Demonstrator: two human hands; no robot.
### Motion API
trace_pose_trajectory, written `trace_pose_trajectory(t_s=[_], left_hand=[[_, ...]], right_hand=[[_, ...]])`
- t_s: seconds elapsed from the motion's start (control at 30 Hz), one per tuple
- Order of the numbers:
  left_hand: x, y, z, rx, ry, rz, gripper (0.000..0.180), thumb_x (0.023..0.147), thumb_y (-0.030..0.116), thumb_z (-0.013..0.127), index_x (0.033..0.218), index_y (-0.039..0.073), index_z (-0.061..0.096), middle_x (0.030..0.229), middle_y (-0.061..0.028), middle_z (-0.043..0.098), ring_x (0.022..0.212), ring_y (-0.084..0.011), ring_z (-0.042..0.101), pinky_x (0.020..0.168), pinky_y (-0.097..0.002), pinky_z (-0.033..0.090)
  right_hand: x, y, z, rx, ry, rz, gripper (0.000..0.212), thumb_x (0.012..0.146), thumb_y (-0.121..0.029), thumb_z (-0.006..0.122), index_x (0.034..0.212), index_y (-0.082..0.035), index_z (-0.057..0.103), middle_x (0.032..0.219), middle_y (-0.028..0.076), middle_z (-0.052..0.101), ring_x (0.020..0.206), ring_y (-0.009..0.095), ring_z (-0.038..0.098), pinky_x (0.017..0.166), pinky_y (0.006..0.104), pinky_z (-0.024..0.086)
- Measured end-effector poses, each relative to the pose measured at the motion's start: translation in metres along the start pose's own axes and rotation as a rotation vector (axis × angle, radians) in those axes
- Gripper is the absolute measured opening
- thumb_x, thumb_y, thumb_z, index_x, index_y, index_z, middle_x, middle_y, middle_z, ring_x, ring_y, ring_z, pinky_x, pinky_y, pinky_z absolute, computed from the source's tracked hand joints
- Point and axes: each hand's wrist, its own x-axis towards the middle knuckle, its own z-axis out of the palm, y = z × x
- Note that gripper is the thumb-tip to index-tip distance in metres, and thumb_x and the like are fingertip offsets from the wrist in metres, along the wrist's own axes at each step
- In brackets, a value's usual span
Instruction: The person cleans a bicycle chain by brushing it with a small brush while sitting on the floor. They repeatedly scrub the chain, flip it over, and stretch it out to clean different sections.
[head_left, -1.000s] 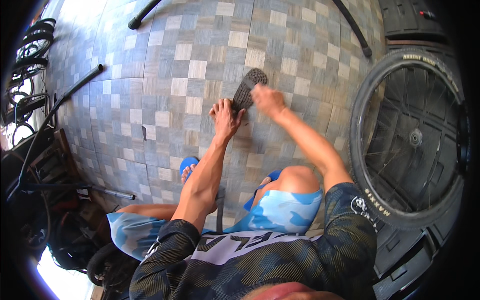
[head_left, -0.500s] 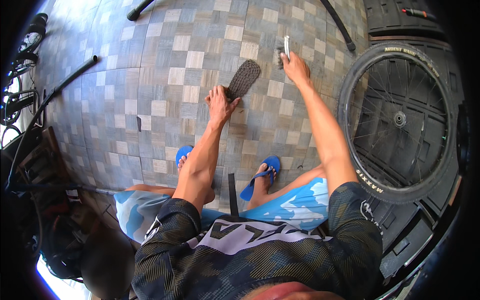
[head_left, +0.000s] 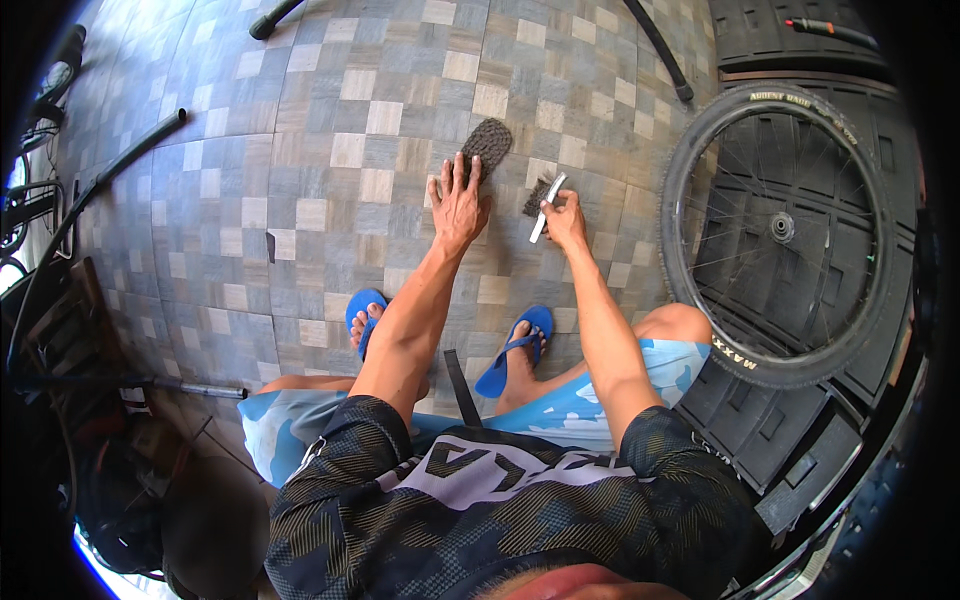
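A dark brown oblong piece (head_left: 489, 142) with a knobbly, woven-looking surface lies slantwise on the tiled floor. My left hand (head_left: 459, 207) rests at its near end, palm down and fingers stretched apart; the fingertips reach its edge and hide part of it. To the right, my right hand (head_left: 565, 217) is closed round the white handle of a brush (head_left: 556, 187). The brush's dark bristles face left, toward the oblong piece but apart from it. Whether the bristles touch the floor I cannot tell.
A bicycle wheel (head_left: 672, 230) with a knobby tyre lies at the right on black panels (head_left: 790, 420). Dark tubular legs (head_left: 662, 50) come in from the far edge, and a black pole (head_left: 130, 150) stands at the left. Blue flip-flops (head_left: 540, 322) are on my feet.
My right hand has come nearer my body and a little left with the brush, whose handle now slants. The fingers of my left hand have straightened and spread.
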Motion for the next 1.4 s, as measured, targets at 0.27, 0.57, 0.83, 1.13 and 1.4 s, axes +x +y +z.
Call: trace_pose_trajectory(t_s=[0.27, 0.57, 0.83, 1.13, 1.4], left_hand=[[0.003, -0.006, 0.0, -0.017, -0.041, 0.008, 0.091, 0.091, 0.032, 0.075, 0.166, 0.016, 0.026, 0.171, -0.0172, 0.021, 0.157, -0.0394, 0.021, 0.123, -0.0625, 0.019], [-0.004, -0.033, -0.014, -0.057, 0.093, -0.089, 0.095, 0.086, 0.049, 0.079, 0.161, 0.015, 0.033, 0.163, -0.0141, 0.033, 0.153, -0.0327, 0.028, 0.123, -0.0518, 0.018], [-0.005, -0.033, -0.017, -0.074, 0.092, -0.079, 0.096, 0.084, 0.053, 0.081, 0.16, 0.019, 0.035, 0.164, -0.0103, 0.031, 0.153, -0.0318, 0.027, 0.121, -0.052, 0.018], [-0.004, -0.032, -0.017, -0.138, 0.116, -0.115, 0.087, 0.083, 0.056, 0.08, 0.148, 0.013, 0.043, 0.161, -0.0084, 0.036, 0.153, -0.0286, 0.028, 0.121, -0.0504, 0.02], [-0.004, -0.037, -0.005, -0.08, 0.16, -0.111, 0.084, 0.083, 0.058, 0.079, 0.147, 0.015, 0.046, 0.162, -0.0085, 0.036, 0.152, -0.0294, 0.03, 0.121, -0.0509, 0.02]], right_hand=[[0.0, -0.016, -0.005, 0.528, -0.218, 0.004, 0.042, 0.096, -0.001, 0.057, 0.138, -0.005, 0.066, 0.09, 0.006, 0.071, 0.063, 0.014, 0.064, 0.053, 0.031, 0.058], [0.015, -0.046, -0.012, -0.113, 0.028, -0.354, 0.031, 0.096, -0.022, 0.073, 0.124, -0.009, 0.073, 0.103, 0.01, 0.068, 0.088, 0.024, 0.069, 0.074, 0.0406, 0.058], [0.03, -0.067, -0.016, -0.56, 0.227, -0.561, 0.024, 0.099, -0.033, 0.068, 0.108, -0.011, 0.071, 0.104, 0.016, 0.067, 0.098, 0.04, 0.066, 0.083, 0.0523, 0.053], [0.025, -0.044, -0.012, -0.539, 0.207, -0.336, 0.035, 0.095, -0.035, 0.07, 0.109, -0.003, 0.065, 0.103, 0.022, 0.074, 0.098, 0.047, 0.069, 0.083, 0.0547, 0.054], [0.015, -0.062, -0.009, -0.496, 0.098, -0.356, 0.034, 0.097, -0.032, 0.071, 0.112, -0.003, 0.063, 0.107, 0.024, 0.072, 0.098, 0.047, 0.069, 0.082, 0.0556, 0.054]])
